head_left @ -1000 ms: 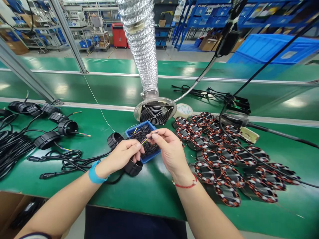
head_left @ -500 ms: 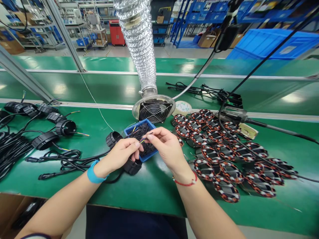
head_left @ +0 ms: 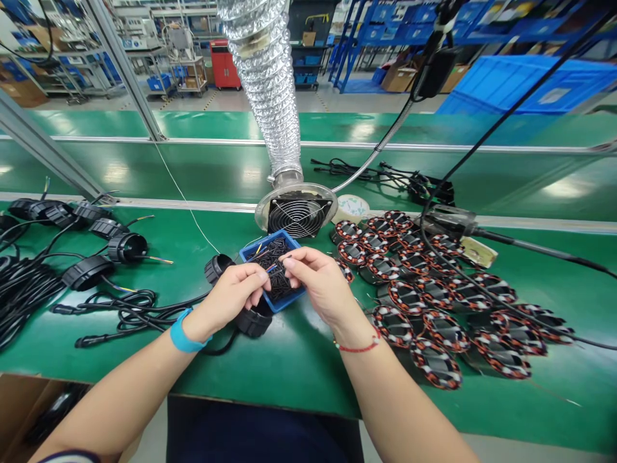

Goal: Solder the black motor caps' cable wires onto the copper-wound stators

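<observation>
My left hand [head_left: 236, 296] and my right hand [head_left: 318, 283] meet above a blue plastic tray [head_left: 261, 243] heaped with short black sleeves. The left fingertips pinch thin yellow and blue wire ends [head_left: 272, 267], which look like they come from a black round plastic housing [head_left: 253, 323] under that hand. A second housing [head_left: 218, 269] lies just beyond it. My right fingers hold a small black sleeve, partly hidden by the fingertips. Copper-wound motor stators [head_left: 405, 297] lie in rows to the right of my right hand.
A metal-ringed extraction fan [head_left: 297, 217] with a foil duct [head_left: 265, 83] stands behind the tray. Coiled black cables [head_left: 24, 292] and more housings [head_left: 128, 248] lie at the left. A cardboard box [head_left: 24, 411] sits below the bench's front edge.
My hands have drawn closer together and lower over the tray, and the fingertips now nearly touch. The view has shifted slightly.
</observation>
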A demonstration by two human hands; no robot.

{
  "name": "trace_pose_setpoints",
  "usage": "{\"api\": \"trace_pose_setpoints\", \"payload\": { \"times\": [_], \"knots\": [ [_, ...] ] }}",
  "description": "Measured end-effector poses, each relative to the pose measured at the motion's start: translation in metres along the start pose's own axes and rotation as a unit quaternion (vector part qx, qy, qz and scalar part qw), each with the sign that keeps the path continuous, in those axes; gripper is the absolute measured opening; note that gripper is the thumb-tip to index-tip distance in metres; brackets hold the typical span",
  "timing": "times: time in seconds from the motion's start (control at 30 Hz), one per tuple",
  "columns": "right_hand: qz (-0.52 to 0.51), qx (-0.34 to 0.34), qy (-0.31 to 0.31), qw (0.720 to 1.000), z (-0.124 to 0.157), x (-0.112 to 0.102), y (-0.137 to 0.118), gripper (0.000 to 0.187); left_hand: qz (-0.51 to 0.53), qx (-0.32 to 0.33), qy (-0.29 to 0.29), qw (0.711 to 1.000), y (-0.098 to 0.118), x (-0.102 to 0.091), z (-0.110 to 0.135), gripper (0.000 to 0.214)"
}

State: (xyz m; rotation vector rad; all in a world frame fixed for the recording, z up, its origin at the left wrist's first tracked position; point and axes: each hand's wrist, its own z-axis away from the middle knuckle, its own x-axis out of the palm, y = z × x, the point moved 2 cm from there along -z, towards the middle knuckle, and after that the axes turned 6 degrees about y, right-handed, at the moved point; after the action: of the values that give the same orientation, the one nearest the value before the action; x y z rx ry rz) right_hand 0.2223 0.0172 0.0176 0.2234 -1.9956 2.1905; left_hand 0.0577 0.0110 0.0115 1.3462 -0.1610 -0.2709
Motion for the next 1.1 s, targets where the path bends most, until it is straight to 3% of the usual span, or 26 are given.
{"api": "trace_pose_setpoints", "payload": {
  "times": [0.33,0.6,0.77,1.0,1.1],
  "knots": [
    [0.019,0.007,-0.019,1.0,0.003,0.004,-0.002,0.028,-0.015,0.002,0.011,1.0,0.0,-0.001,0.0,0.027],
    [0.105,-0.048,0.004,0.993,0.005,0.004,0.001,0.022,-0.036,0.029,0.018,0.999,-0.002,-0.001,0.0,0.032],
    [0.107,-0.051,-0.008,0.993,0.004,0.003,0.003,0.023,-0.057,0.041,0.019,0.997,-0.003,-0.001,0.0,0.033],
    [0.169,-0.122,0.061,0.976,0.009,0.009,0.004,0.015,-0.056,0.056,0.042,0.996,-0.002,0.001,-0.001,0.035],
    [0.112,-0.091,0.051,0.988,0.009,0.011,0.006,0.017,-0.051,0.063,0.053,0.995,-0.002,0.0,-0.001,0.035]
  ]
}}
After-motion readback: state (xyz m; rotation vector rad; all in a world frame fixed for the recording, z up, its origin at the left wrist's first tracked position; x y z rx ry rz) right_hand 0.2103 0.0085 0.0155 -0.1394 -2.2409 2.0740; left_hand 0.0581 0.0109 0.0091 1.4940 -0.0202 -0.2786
